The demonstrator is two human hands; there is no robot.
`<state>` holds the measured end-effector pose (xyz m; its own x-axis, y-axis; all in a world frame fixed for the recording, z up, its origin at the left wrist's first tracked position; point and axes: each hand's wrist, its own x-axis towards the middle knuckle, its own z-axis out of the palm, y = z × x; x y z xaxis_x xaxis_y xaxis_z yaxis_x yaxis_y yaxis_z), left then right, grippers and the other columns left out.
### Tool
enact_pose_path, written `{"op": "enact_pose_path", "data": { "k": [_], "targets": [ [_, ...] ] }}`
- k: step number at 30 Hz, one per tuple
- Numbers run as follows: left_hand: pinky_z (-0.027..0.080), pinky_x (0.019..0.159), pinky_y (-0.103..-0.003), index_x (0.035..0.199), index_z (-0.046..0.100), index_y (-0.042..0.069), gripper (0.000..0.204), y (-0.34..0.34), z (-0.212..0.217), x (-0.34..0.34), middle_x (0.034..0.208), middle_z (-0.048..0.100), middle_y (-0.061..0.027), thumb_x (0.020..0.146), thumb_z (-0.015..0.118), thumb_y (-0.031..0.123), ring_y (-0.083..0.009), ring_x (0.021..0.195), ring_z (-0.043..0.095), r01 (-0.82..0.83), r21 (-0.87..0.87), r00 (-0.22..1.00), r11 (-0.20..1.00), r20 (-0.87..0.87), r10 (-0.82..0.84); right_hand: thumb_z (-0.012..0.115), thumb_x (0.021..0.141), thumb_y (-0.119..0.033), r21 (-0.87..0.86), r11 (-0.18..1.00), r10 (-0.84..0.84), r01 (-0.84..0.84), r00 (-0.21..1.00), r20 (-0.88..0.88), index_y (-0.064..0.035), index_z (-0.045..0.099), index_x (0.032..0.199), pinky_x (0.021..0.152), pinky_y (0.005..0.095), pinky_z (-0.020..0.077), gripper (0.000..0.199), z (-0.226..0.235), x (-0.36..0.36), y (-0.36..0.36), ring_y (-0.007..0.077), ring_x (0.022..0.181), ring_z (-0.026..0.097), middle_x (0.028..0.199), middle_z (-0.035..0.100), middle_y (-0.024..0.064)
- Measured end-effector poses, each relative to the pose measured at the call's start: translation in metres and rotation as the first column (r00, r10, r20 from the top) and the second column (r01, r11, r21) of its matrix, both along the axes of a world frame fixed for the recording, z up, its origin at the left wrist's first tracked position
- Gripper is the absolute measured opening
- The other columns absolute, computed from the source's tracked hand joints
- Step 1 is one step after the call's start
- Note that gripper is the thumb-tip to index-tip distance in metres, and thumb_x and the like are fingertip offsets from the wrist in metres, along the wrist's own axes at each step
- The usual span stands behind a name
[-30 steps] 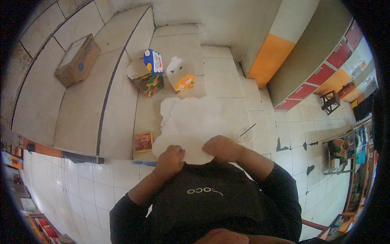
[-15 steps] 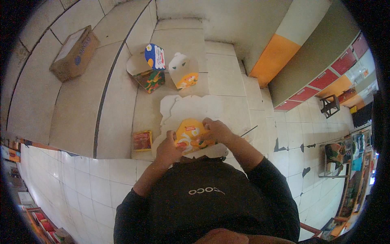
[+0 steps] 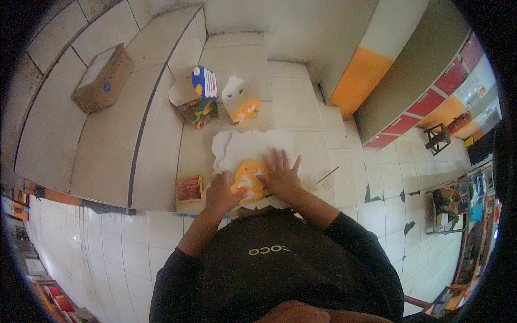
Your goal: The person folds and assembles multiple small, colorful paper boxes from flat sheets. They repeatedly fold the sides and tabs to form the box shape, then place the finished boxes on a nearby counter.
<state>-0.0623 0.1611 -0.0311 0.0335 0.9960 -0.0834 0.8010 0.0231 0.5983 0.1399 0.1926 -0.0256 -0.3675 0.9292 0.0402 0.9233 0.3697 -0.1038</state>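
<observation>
A yellow printed carton blank (image 3: 246,175), with white and red pictures on it, lies on white die-cut carton blanks (image 3: 237,146) on the tiled counter before me. At its left edge, my left hand (image 3: 219,195) is closed, thumb upward, gripping the carton. My right hand (image 3: 281,175) lies flat on the carton's right side with its fingers spread, covering part of the print. Left of my left hand sits a red and yellow packet (image 3: 189,189). Beyond the blanks stand a folded green and blue carton (image 3: 200,110) and a white and yellow one (image 3: 240,102).
A thin dark stick (image 3: 328,174) lies on the counter to the right. On the raised ledge at the far left is a brown cardboard box (image 3: 103,78). Red-fronted cabinets (image 3: 425,102) and a small stool (image 3: 437,139) are off to the right.
My right hand has gone from pinching the carton's far right edge to lying spread on it. The left hand keeps its hold at the left edge. My view has shifted slightly.
</observation>
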Motion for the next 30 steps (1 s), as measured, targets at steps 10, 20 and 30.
{"op": "enact_pose_path", "data": {
  "k": [10,20,30],
  "targets": [
    [0.043,0.076,-0.040,0.082,0.061,0.009,0.010,-0.008,0.054,-0.031,0.079,0.063,-0.0075,0.073,0.059,0.010,-0.0291,0.079,0.059,0.469,0.474,0.851,0.745,-0.017,-0.524,0.059,0.083,-0.031,-0.168,0.969,-0.228,0.179,0.399,-0.888,-0.0037,0.007,0.140,0.105,0.0394,0.0242,0.082,0.024,0.067,0.013,0.0312,0.131,0.022,0.142,0.019,0.0189],
    [0.034,0.090,-0.039,0.073,0.058,0.011,0.012,0.012,0.113,-0.038,0.078,0.061,-0.0041,0.080,0.049,0.013,-0.0189,0.087,0.055,0.235,0.724,0.737,0.649,0.302,-0.605,0.065,0.079,-0.023,-0.586,0.809,-0.542,-0.054,0.320,-0.777,-0.0014,0.038,0.127,0.082,0.0314,0.0454,0.060,0.042,0.083,0.017,0.0258,0.100,0.054,0.123,0.048,0.0146],
    [0.030,0.098,-0.037,0.098,0.053,0.003,0.021,0.051,0.090,-0.070,0.108,0.055,-0.0116,0.082,0.052,0.016,-0.0235,0.107,0.049,0.267,0.639,0.623,0.722,0.457,-0.635,0.062,0.071,-0.006,-0.002,0.949,0.257,-0.317,0.774,-0.579,-0.0131,0.047,0.124,0.086,0.0374,0.0454,0.056,0.000,0.129,0.042,0.0217,0.110,0.051,0.116,0.054,0.0168]
  ]
}}
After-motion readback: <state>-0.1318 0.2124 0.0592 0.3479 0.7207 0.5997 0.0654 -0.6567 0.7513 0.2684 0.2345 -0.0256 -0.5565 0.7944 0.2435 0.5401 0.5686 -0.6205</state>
